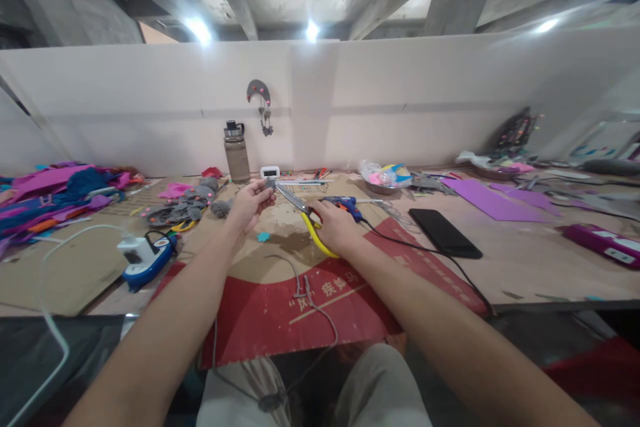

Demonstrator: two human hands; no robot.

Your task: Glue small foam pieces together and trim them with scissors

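Observation:
My right hand (336,223) is wrapped round a pair of scissors (314,235) with yellow handles. Their metal blades point up and left, toward my left hand (249,205). Pinched in my left fingertips is a small grey felt piece (271,183), right by the blade tips; whether the blades touch it I cannot tell. Below both hands a grey cord (320,310) trails over the red-printed cardboard (240,320) and down past the table edge to a grey lump (271,401) at my lap. A blue glue gun (346,203) lies just behind my right hand.
Grey felt scraps (193,203) and a blue power strip (150,263) are on the left, beyond them bright fabric (65,190). A bottle (236,153) stands at the back. A phone (445,232) and purple sheets (493,200) lie right; the glue gun's cable crosses there.

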